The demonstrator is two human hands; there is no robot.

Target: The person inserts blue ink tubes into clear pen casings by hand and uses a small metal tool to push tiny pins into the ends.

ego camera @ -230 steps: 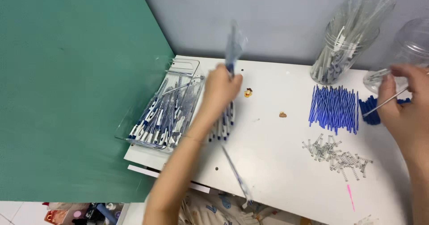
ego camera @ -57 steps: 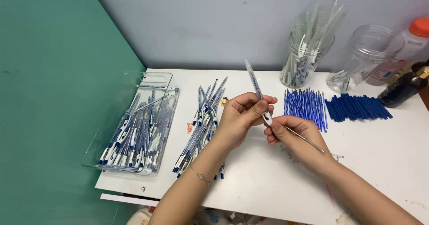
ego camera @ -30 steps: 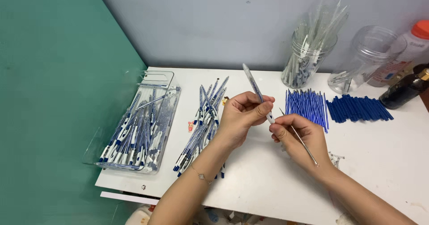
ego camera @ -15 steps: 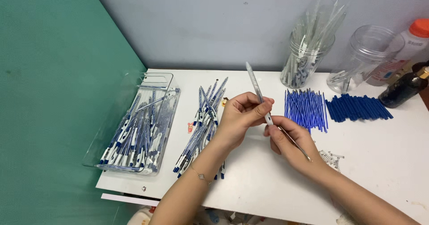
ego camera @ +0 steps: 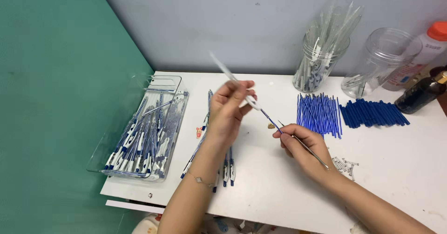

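- My left hand (ego camera: 229,110) is closed around a clear pen barrel (ego camera: 233,80), pinched near its lower end so the rest slants up and away from me, above the bench (ego camera: 260,183).
- My right hand (ego camera: 302,145) pinches a thin blue refill (ego camera: 271,121) between thumb and fingers; its far tip meets the barrel's open end. A second thin rod (ego camera: 313,153) lies along the same palm, pointing back toward my wrist.
- Both pieces look very light. I judge the barrel stiff and smooth, so it could slip; a hold close to the mouth keeps it steady. The refill seems slim enough to bend, so it is best gripped near its leading end.
- Left of the barrel sits a clear tray (ego camera: 173,83) filled with finished blue-and-white pens.
- Right of the barrel and farther back, a clear jar (ego camera: 316,71) stands packed with empty barrels; beyond it, another jar (ego camera: 379,62) is nearly empty.
- Between barrel and tray, loose pens (ego camera: 227,162) lie on the bench.
- Right of the barrel lie rows of blue refills (ego camera: 319,115) and dark blue caps (ego camera: 372,113).
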